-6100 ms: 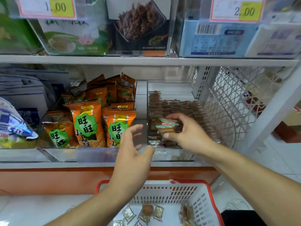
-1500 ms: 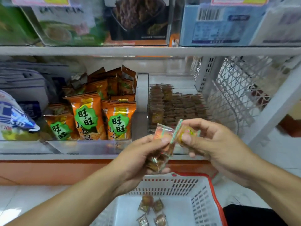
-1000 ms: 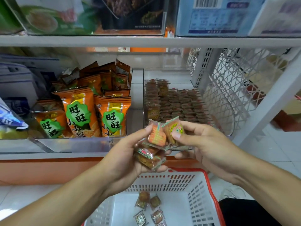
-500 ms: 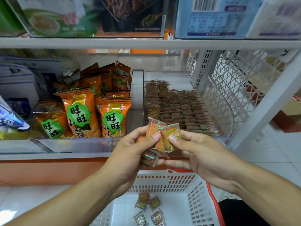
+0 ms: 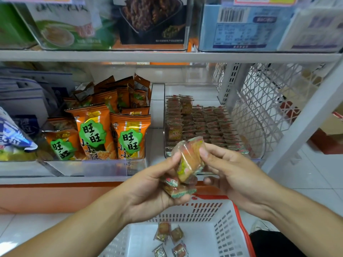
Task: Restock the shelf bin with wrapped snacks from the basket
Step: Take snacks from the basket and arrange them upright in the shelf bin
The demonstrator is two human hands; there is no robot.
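1. While the shelf [image 5: 167, 56] carries the clear bin [image 5: 260, 143] at its right end, rows of wrapped snacks fill it.
2. The basket [image 5: 232, 227] below holds four loose snacks [image 5: 169, 240].
3. The left hand [image 5: 148, 190] grips a small stack [image 5: 179, 188].
4. The right hand [image 5: 233, 175] pinches one snack [image 5: 191, 160] above that stack.

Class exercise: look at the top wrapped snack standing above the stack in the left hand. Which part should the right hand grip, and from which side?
Grip the top wrapped snack across its flat faces near the upper right edge, coming from the right. It stands tilted above the stack, its right side exposed, while the left hand covers its left and lower part. The right hand is already there.
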